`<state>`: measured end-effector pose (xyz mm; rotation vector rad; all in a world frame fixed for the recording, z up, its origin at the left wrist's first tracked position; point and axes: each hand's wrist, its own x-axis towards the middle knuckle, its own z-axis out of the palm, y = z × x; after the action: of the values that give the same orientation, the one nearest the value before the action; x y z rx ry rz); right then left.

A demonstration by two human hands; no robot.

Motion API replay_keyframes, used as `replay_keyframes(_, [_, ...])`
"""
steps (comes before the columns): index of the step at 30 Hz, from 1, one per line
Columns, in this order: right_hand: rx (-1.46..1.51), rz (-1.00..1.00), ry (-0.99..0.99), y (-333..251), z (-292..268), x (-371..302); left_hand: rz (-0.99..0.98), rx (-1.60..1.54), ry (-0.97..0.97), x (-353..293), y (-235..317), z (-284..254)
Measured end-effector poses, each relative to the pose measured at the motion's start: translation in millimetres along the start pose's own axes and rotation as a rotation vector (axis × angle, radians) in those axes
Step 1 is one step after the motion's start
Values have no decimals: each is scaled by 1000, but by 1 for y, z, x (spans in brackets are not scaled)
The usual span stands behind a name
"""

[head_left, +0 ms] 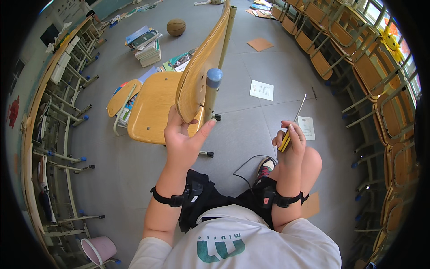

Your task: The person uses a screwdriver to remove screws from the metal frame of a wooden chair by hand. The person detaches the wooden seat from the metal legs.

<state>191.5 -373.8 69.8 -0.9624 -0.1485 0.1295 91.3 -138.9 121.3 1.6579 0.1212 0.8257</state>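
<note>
In front of me stands a chair with a tan wooden seat (156, 110) and a curved wooden backrest (197, 67). A metal tube with a blue end cap (214, 78) runs along the backrest. My left hand (182, 139) grips the near end of the backrest, its thumb pointing toward the tube. Small dark holes show in the wood near the cap. In my right hand (293, 143), off to the right and apart from the chair, is a screwdriver (284, 141) with a yellow and black handle. Its long thin shaft points up and away.
Stacked books (145, 47) and a basketball (176, 27) lie beyond the chair. Paper sheets (262, 90) are scattered on the floor. Desks with metal legs (67, 107) line the left; piled chairs (367, 76) line the right. A pink bucket (101, 249) stands at lower left.
</note>
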Motion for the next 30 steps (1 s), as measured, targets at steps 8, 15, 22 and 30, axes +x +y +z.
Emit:
replay_keyframes(8, [-237,34,-67,21,25,-13,57,-16,37,3,-8,-1])
replay_keyframes(15, [-643,-406,-254,37,108,-24,235,201,115,6,-12,5])
replay_keyframes(22, [-689,-604,-163,56,132,-15,237,141,151,5,-14,9])
replay_keyframes(30, [-783,-834,-149,56,131,-10,261,201,149,5,-17,6])
